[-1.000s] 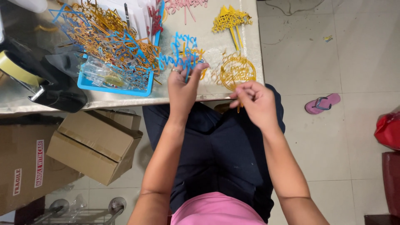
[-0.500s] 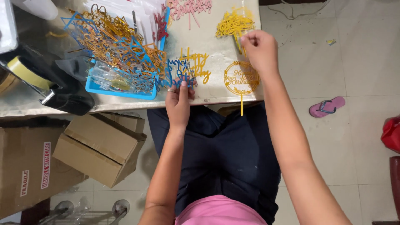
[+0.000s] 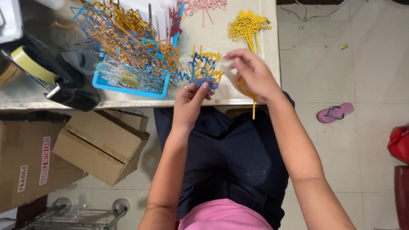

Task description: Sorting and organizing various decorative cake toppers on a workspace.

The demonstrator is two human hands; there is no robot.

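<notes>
My left hand (image 3: 192, 100) pinches the lower edge of a blue script cake topper (image 3: 194, 73) at the table's near edge. A yellow script topper (image 3: 209, 57) lies flat just behind the blue one. My right hand (image 3: 251, 72) hovers over a round gold topper (image 3: 252, 96) whose stick hangs past the table edge; its fingers are curled and blurred, reaching toward the blue and yellow toppers. Whether it holds something thin and clear, I cannot tell.
A blue tray (image 3: 128, 87) heaped with tangled gold and blue toppers stands to the left. A yellow topper bunch (image 3: 248, 26) and a pink one (image 3: 204, 5) lie at the table's far side. A tape dispenser (image 3: 47, 76) sits far left. Cardboard boxes (image 3: 100, 145) and a pink sandal (image 3: 335, 112) are on the floor.
My right hand came back from the yellow bunch at the far side to above the round gold topper. My left hand has lifted the blue topper slightly and shifted right.
</notes>
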